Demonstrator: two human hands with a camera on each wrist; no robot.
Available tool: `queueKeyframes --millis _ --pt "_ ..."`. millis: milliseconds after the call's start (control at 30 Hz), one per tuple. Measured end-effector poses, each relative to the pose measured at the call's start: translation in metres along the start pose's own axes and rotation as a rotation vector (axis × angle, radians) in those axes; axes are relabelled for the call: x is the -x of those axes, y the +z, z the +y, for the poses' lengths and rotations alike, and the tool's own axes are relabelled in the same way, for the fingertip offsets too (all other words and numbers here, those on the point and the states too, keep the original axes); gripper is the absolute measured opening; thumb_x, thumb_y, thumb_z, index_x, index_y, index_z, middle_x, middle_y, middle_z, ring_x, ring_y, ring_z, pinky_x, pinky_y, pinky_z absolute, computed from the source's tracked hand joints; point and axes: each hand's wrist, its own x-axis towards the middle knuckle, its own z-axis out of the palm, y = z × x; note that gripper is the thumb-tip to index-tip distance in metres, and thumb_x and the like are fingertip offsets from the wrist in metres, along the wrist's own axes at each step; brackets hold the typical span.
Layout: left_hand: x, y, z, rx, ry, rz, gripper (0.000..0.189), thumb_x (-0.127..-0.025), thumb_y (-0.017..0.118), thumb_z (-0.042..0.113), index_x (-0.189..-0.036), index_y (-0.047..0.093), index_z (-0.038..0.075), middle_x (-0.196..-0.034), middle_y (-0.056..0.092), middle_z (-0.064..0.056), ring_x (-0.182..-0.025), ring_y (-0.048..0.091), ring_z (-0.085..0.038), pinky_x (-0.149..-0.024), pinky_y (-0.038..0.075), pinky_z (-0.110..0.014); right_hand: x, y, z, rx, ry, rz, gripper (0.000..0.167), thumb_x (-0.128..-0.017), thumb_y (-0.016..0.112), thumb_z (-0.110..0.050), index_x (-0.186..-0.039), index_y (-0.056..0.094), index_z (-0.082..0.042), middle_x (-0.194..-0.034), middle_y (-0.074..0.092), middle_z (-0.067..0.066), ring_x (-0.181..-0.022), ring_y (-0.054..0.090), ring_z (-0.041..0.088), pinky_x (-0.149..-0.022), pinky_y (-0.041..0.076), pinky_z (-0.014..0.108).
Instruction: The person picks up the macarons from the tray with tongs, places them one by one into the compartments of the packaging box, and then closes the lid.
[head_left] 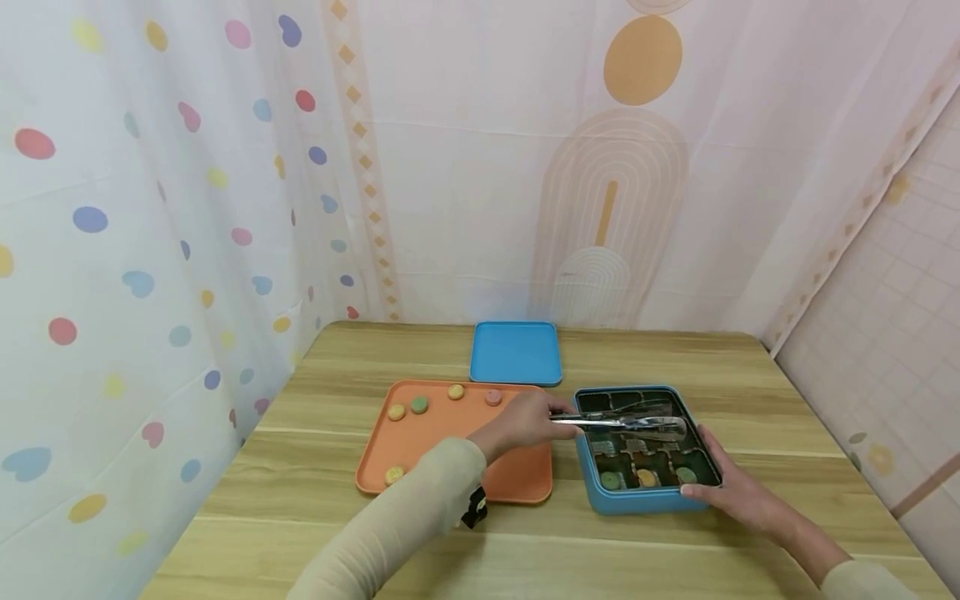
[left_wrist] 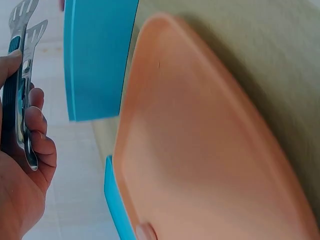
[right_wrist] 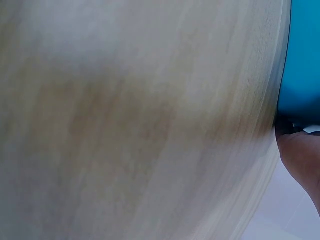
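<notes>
My left hand (head_left: 528, 419) grips metal tongs (head_left: 637, 425) by their handles, above the blue box (head_left: 637, 503). In the left wrist view, thumb and curled fingers hold the tongs (left_wrist: 26, 75), whose slotted tips stand apart with nothing seen between them. My right hand (head_left: 738, 493) holds the box at its right side, thumb on the front right corner. A dark divided insert fills the box. Its front row holds a green macaron (head_left: 611, 481), an orange macaron (head_left: 647, 477) and another green macaron (head_left: 686, 475). The tongs partly hide the middle compartments.
Left of the box lies an orange tray (head_left: 450, 437) with several macarons, among them a green macaron (head_left: 419, 405) and a pink macaron (head_left: 492, 397). My left forearm crosses it. A flat blue lid (head_left: 516, 352) lies behind the tray, near the table's back edge.
</notes>
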Motion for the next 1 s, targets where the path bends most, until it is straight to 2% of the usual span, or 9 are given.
queueKeyframes --millis 100,167,267,400,633,900,1000 --pt "0.003 -0.008 -0.006 0.050 -0.011 0.022 0.032 -0.091 0.074 0.037 -0.117 0.074 0.018 -0.094 0.071 0.007 -0.067 0.051 -0.006 -0.060 0.041 -0.025 0.000 0.000 0.000 0.002 -0.006 0.001 0.104 -0.094 0.068 -0.025 -0.157 -0.011 -0.004 -0.157 -0.010 0.036 -0.137 -0.002 0.063 -0.101 0.009 0.077" --pt "0.005 -0.015 -0.009 0.067 -0.024 0.035 0.034 -0.091 0.074 0.037 -0.119 0.074 0.018 -0.101 0.071 0.009 -0.071 0.052 -0.006 -0.061 0.042 -0.025 0.000 0.000 0.001 0.003 -0.011 0.001 0.103 -0.094 0.068 -0.025 -0.157 -0.011 -0.005 -0.157 -0.009 0.035 -0.137 -0.001 0.063 -0.101 0.009 0.077" --pt "0.008 -0.024 -0.014 0.105 -0.047 0.039 0.037 -0.091 0.074 0.037 -0.122 0.072 0.017 -0.103 0.070 0.006 -0.067 0.049 -0.012 -0.058 0.039 -0.028 0.000 -0.001 0.001 0.004 -0.011 0.000 0.103 -0.094 0.068 -0.025 -0.157 -0.011 -0.005 -0.157 -0.009 0.035 -0.137 0.000 0.063 -0.101 0.011 0.077" --pt "0.014 -0.036 -0.023 0.144 -0.065 0.049 0.042 -0.091 0.073 0.038 -0.125 0.070 0.014 -0.114 0.067 0.000 -0.071 0.051 -0.015 -0.061 0.043 -0.031 0.000 -0.001 0.001 0.004 0.001 -0.010 0.103 -0.095 0.067 -0.026 -0.157 -0.012 -0.006 -0.157 -0.009 0.035 -0.137 0.000 0.063 -0.101 0.011 0.077" --pt "0.030 -0.059 -0.039 0.104 -0.060 0.104 0.038 -0.091 0.072 0.039 -0.122 0.071 0.018 -0.118 0.068 0.000 -0.088 0.061 -0.011 -0.073 0.051 -0.034 -0.001 0.000 0.001 0.000 0.000 -0.003 0.104 -0.094 0.069 -0.025 -0.158 -0.010 -0.006 -0.158 -0.008 0.034 -0.138 -0.001 0.062 -0.101 0.011 0.077" --pt "0.050 -0.080 -0.062 0.074 -0.079 0.136 0.037 -0.092 0.073 0.036 -0.123 0.071 0.017 -0.118 0.067 0.000 -0.084 0.061 -0.013 -0.074 0.052 -0.034 -0.001 0.001 0.001 -0.009 0.006 0.003 0.104 -0.093 0.070 -0.025 -0.158 -0.010 -0.006 -0.158 -0.008 0.034 -0.139 -0.002 0.061 -0.101 0.009 0.077" --pt "0.058 -0.087 -0.069 0.065 -0.108 0.146 0.034 -0.092 0.072 0.032 -0.123 0.071 0.017 -0.112 0.069 -0.001 -0.070 0.057 -0.015 -0.066 0.049 -0.033 -0.001 0.001 0.001 -0.007 -0.003 0.008 0.104 -0.093 0.070 -0.025 -0.158 -0.009 -0.005 -0.158 -0.007 0.034 -0.139 -0.002 0.060 -0.102 0.009 0.076"
